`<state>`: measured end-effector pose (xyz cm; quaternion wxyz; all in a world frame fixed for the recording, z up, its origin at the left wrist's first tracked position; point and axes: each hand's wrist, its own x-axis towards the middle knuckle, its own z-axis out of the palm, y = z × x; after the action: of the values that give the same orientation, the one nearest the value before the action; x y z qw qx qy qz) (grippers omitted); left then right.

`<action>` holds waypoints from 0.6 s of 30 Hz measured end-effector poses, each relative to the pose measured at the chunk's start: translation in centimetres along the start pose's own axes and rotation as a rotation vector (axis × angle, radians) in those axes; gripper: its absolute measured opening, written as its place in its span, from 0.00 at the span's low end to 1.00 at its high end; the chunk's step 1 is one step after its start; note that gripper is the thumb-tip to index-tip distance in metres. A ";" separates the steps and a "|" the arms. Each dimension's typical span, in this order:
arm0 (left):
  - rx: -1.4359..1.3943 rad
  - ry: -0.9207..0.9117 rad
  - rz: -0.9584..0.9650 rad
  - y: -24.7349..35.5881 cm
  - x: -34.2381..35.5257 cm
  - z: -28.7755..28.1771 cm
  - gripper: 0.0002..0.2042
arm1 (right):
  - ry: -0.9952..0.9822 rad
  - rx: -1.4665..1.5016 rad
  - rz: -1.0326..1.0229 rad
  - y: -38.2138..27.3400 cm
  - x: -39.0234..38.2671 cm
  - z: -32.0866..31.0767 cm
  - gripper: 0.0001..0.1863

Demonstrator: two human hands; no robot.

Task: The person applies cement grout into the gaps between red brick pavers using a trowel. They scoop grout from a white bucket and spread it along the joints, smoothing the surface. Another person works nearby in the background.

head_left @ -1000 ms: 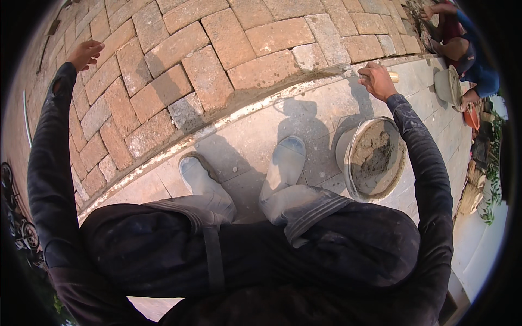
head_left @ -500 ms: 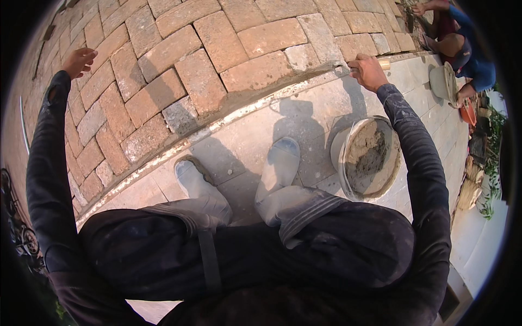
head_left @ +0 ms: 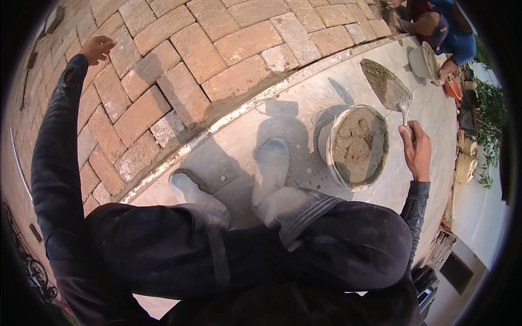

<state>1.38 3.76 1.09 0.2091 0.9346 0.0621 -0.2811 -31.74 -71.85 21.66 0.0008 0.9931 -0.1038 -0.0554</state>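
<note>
My right hand [head_left: 417, 149] is closed around the handle of a trowel [head_left: 387, 86], held up to the right of a bucket. Wet grey mortar coats the broad blade, which points away from me. The pale round bucket [head_left: 328, 153] stands on the tiles beside my right boot, with lumpy mortar [head_left: 353, 137] in it. Out over the brick paving at the far left hovers my left hand [head_left: 98, 50], its fingers apart and nothing in them. Reddish paving bricks [head_left: 239, 79] lie in a woven pattern, with a mortar-smeared seam along their near edge.
A low whitish edge strip [head_left: 198, 142] divides the bricks from the grey tiles [head_left: 231, 176]. My boots [head_left: 272, 163] stand on the tiles. At the far right another person [head_left: 462, 38] crouches by a second bucket [head_left: 423, 61] and an orange container [head_left: 453, 87]. Plants and a white wall lie beyond.
My right hand has drawn back from the brick edge to the right of the bucket, bringing the trowel blade into full view. My left hand has shifted slightly right and farther away.
</note>
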 end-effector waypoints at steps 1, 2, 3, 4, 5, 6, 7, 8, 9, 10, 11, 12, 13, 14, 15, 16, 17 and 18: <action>-0.014 -0.029 0.033 1.0 0.7 0.6 0.23 | -0.030 0.063 0.088 0.3 -2.8 -0.3 0.19; -0.016 -0.030 0.061 2.1 1.8 1.4 0.23 | -0.056 0.127 0.193 1.3 -5.9 -0.2 0.19; -0.019 -0.038 0.094 2.6 3.1 2.5 0.23 | -0.048 0.129 0.239 1.6 -8.8 -0.3 0.19; -0.026 -0.045 0.134 3.2 4.4 3.5 0.22 | -0.035 0.127 0.288 1.3 -11.3 -0.4 0.19; -0.040 -0.078 0.130 3.4 5.3 3.9 0.22 | -0.034 0.141 0.377 0.6 -13.0 -0.2 0.19; -0.058 -0.117 0.131 3.6 6.2 4.7 0.22 | -0.030 0.147 0.472 -0.1 -14.7 -0.4 0.19; -0.075 -0.147 0.132 3.1 6.9 4.9 0.21 | -0.062 0.196 0.552 -0.2 -16.0 -0.3 0.19; -0.085 -0.174 0.127 2.9 7.6 4.9 0.21 | -0.095 0.256 0.629 -0.1 -17.1 0.0 0.19; -0.084 -0.173 0.144 3.2 8.0 5.4 0.21 | -0.134 0.295 0.663 0.0 -18.1 0.0 0.20; -0.078 -0.174 0.152 3.4 8.3 6.0 0.20 | -0.144 0.241 0.672 -0.1 -18.9 0.1 0.20; -0.077 -0.158 0.159 3.5 8.6 6.1 0.20 | -0.156 0.192 0.672 -0.4 -19.3 0.5 0.20; -0.075 -0.145 0.163 3.4 8.9 6.4 0.20 | -0.174 0.142 0.672 -0.9 -19.8 0.7 0.20; -0.077 -0.132 0.165 3.1 9.1 6.7 0.20 | -0.221 0.087 0.722 -1.0 -19.5 1.0 0.20; -0.090 -0.137 0.160 1.1 9.2 5.5 0.20 | -0.206 0.025 0.665 -1.8 -18.2 1.9 0.20; -0.096 -0.123 0.154 -1.4 9.2 3.1 0.20 | -0.180 -0.020 0.601 -2.9 -16.4 3.2 0.20; -0.117 -0.134 0.147 -3.1 8.9 2.7 0.20 | -0.166 -0.091 0.542 -3.2 -14.9 3.6 0.20; -0.119 -0.147 0.120 -3.4 8.6 3.6 0.19 | -0.146 -0.062 0.479 -2.0 -14.4 4.3 0.19; -0.123 -0.161 0.094 -3.5 8.2 4.6 0.19 | -0.124 -0.035 0.416 -0.2 -14.3 5.6 0.18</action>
<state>5.14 4.90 -8.18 0.2831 0.8964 0.0184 -0.3406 -46.23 -68.68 17.69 0.0230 0.9447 -0.3055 -0.1169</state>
